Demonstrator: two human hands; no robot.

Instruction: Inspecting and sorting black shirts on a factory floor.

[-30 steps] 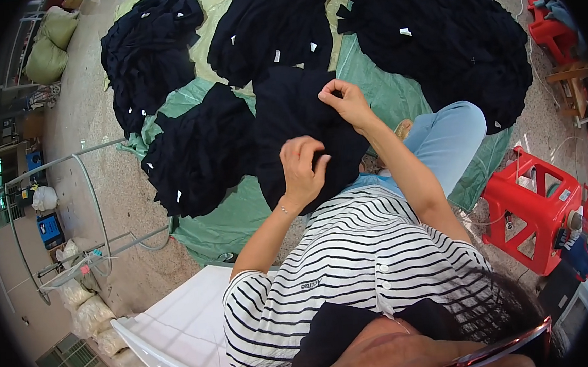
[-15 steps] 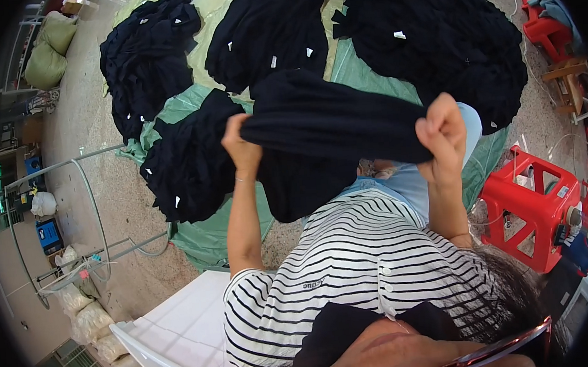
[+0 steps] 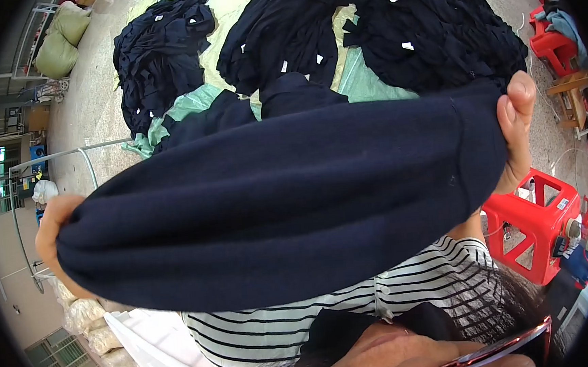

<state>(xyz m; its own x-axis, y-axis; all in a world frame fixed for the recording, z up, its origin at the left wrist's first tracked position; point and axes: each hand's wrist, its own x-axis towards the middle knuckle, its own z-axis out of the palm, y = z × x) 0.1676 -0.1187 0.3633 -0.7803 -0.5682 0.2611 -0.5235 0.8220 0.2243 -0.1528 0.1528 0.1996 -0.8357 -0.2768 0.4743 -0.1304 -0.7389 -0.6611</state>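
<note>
A navy knit garment (image 3: 275,205) is stretched sideways between my two hands, close to the camera and filling the middle of the view. My left hand (image 3: 59,230) grips its left end, fingers partly behind the cloth. At the right end my right hand (image 3: 518,127) pinches the fabric, a seam running just inside the grip. Folds run lengthwise along the cloth. Beyond it lie heaps of dark garments (image 3: 276,28) with small white tags, spread on green and yellow sheeting. What lies right under the held cloth is hidden.
A red plastic stool (image 3: 535,224) stands at my right, with more red stools and a wooden stool (image 3: 567,96) behind. On the left are a grey metal frame (image 3: 67,154), stuffed green sacks (image 3: 59,46), and clear bags (image 3: 88,317). A white bin (image 3: 156,350) sits at lower left.
Both hands have come up closer to the camera and spread apart, the left one farther left. The garment is now pulled wide and covers my lap and the nearer heap.
</note>
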